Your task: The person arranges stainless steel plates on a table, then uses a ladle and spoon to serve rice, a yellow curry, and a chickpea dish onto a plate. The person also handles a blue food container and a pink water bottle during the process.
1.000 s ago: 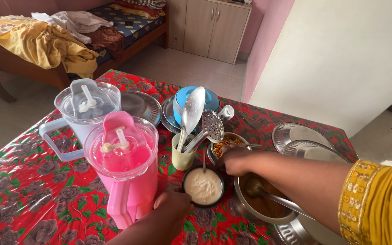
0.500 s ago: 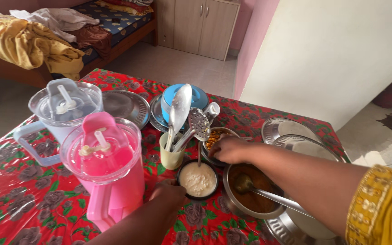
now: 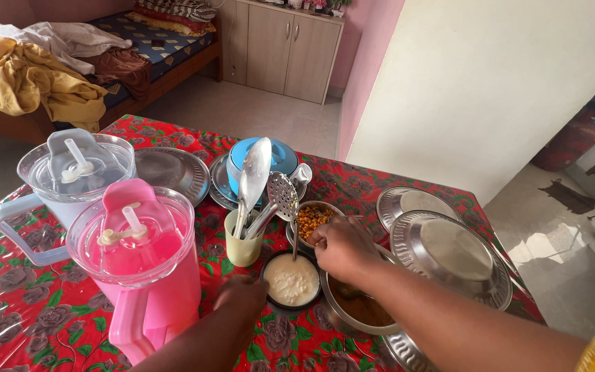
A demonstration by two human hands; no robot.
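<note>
- The fingers of the right hand (image 3: 339,246) are pinched shut round the thin steel handle of a spoon (image 3: 295,238), which stands nearly upright with its lower end dipped in the small dark round bowl of white curd (image 3: 290,281).
- That bowl sits just below and to the left of these fingers; the spoon's long axis runs from the pinch down into the curd.
- The left hand (image 3: 242,297) rests against the near-left rim of the same bowl, fingers curled; how tightly they grip the rim I cannot tell.
- Under the right wrist sits a round steel pot of brown curry (image 3: 356,310), partly covered by the forearm.
- Just beyond the fingers is a steel bowl of yellow fried grains (image 3: 308,219).
- Left of them, close by, a pale green cup (image 3: 241,246) holds steel ladles and a slotted spoon, leaning over the curd bowl.
- Further left stand a pink plastic jug (image 3: 142,269) and a clear one (image 3: 70,180); right of the hand lie stacked steel plates (image 3: 449,255), all on the red flowered worktop (image 3: 22,303).
</note>
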